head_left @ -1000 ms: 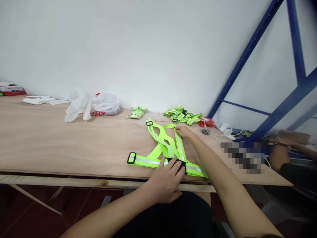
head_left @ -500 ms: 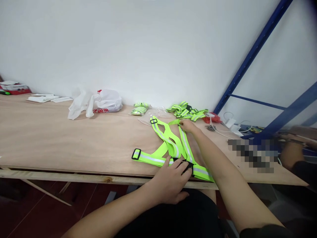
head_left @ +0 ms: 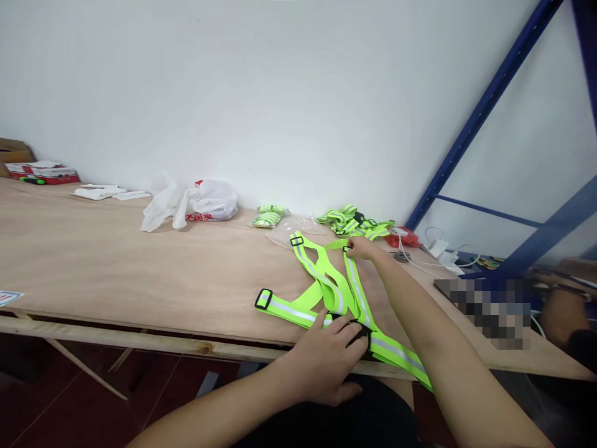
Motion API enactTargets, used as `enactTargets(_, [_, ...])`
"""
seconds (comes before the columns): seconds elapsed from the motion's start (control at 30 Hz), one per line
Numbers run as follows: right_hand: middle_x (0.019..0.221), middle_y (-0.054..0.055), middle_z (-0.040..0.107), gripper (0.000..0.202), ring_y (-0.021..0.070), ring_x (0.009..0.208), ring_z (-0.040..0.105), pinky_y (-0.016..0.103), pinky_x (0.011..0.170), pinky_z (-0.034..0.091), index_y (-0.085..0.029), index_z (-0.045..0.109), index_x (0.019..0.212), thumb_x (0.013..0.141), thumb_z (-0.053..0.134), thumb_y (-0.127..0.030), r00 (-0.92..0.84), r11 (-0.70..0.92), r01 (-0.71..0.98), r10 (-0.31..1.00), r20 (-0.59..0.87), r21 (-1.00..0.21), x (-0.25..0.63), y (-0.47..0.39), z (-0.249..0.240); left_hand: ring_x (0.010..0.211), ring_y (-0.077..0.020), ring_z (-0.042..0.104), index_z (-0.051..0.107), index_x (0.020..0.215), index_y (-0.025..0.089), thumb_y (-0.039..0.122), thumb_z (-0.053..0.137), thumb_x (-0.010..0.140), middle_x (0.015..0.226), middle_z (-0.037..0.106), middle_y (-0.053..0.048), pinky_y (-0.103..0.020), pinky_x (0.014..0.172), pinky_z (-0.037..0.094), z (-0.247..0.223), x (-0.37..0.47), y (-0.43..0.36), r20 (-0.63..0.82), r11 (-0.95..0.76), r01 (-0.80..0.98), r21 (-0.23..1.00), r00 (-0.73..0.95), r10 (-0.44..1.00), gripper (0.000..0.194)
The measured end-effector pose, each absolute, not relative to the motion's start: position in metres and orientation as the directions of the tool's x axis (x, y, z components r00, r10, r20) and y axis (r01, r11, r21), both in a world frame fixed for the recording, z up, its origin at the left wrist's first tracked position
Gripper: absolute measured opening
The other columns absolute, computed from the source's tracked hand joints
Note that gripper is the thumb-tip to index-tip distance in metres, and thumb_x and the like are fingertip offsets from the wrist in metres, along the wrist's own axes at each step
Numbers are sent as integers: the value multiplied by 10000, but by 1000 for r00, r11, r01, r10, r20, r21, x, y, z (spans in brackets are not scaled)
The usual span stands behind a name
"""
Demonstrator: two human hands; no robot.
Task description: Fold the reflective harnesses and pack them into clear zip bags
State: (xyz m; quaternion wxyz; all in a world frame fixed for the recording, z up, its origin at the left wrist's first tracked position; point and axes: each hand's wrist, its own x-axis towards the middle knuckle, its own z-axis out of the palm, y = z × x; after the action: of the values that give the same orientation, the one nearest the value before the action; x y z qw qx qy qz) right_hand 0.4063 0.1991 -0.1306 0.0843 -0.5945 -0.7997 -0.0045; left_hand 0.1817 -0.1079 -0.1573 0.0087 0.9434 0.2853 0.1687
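In the head view, my left forearm comes in from the lower left, and my left hand [head_left: 329, 358] lies palm down, fingers loosely spread over the black buckle [head_left: 367, 339]. My right arm reaches farther out, my right hand [head_left: 364, 247] closed in a pinch on a shoulder strap of the reflective harness [head_left: 357, 292]. The harness lies at the table's [head_left: 186, 267] front edge, shoulders toward the wall [head_left: 261, 93], its waist strap slanting left to right.

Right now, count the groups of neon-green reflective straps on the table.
3: a spread harness touched by the left hand and right hand; a packaged bundle farther back; a tangled heap right of that. Others may be hidden.
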Motion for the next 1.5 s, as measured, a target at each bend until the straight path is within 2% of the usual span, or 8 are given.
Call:
enactTargets(0.17, [974, 80, 675, 185, 204, 831, 610, 306, 717, 459, -157, 641, 955, 819, 713, -258, -308, 319, 948, 931, 196, -21, 407, 193, -110, 1445, -308, 343, 424, 1409, 138, 458, 613, 912, 1495, 478, -156, -562, 1176, 279, -159, 183, -107, 307, -831, 543, 117, 776, 551, 621])
enactTargets(0.47, [1096, 95, 664, 255, 214, 892, 587, 278, 708, 402, -177, 605, 1058, 809, 620, -231, -371, 436, 896, 838, 400, -81, 378, 186, -100, 1452, -311, 337, 417, 1421, 142, 473, 615, 910, 1509, 467, -158, -556, 1189, 259, -161, 190, -103, 312, -833, 530, 157, 774, 551, 641])
enactTargets(0.67, [1013, 82, 673, 162, 186, 851, 603, 294, 742, 461, -142, 630, 991, 845, 656, -205, -401, 468, 876, 844, 356, -122, 345, 185, -141, 1458, -308, 327, 391, 1448, 130, 493, 597, 919, 1504, 471, -166, -551, 1199, 240, -158, 188, -107, 307, -836, 531, 141, 779, 547, 674])
enactTargets(0.87, [1135, 68, 655, 264, 206, 981, 645, 410, 859, 547, -155, 640, 1111, 954, 630, -366, -393, 433, 892, 885, 249, -129, 332, 187, -162, 1451, -303, 332, 379, 1456, 115, 505, 600, 915, 1519, 450, -172, -552, 1212, 214, -158, 189, -106, 302, -832, 539, 129, 778, 551, 702])
enactTargets(1.07, [1230, 88, 628, 302, 233, 1066, 627, 452, 915, 529, -163, 626, 1177, 950, 635, -362, -335, 363, 926, 917, 215, -107, 327, 175, -146, 1460, -288, 327, 392, 1448, 138, 503, 588, 923, 1516, 458, -156, -537, 1224, 200, -158, 190, -104, 292, -821, 547, 164, 768, 570, 669])
enactTargets(1.23, [1274, 168, 628, 315, 263, 1117, 607, 361, 946, 463, -139, 642, 1194, 911, 655, -277, -384, 426, 897, 884, 266, -118, 338, 141, -95, 1486, -291, 291, 343, 1500, 180, 506, 591, 918, 1560, 413, -134, -563, 1222, 193, -160, 189, -100, 276, -814, 539, 218, 766, 581, 712])
enactTargets(1.37, [1194, 101, 687, 320, 239, 1059, 633, 307, 894, 463, -188, 649, 1167, 911, 636, -380, -474, 520, 844, 838, 270, -134, 383, 65, -56, 1494, -296, 279, 346, 1511, 181, 503, 589, 921, 1580, 387, -134, -569, 1228, 161, -161, 192, -99, 254, -804, 545, 238, 763, 594, 716])
enactTargets(1.5, [878, 64, 720, 401, 233, 759, 653, 294, 647, 450, -214, 648, 887, 886, 580, -609, -453, 465, 883, 881, 133, -68, 440, -44, -73, 1503, -303, 260, 336, 1521, 175, 493, 575, 929, 1590, 367, -147, -582, 1225, 141, -165, 194, -99, 262, -805, 554, 213, 761, 594, 713])
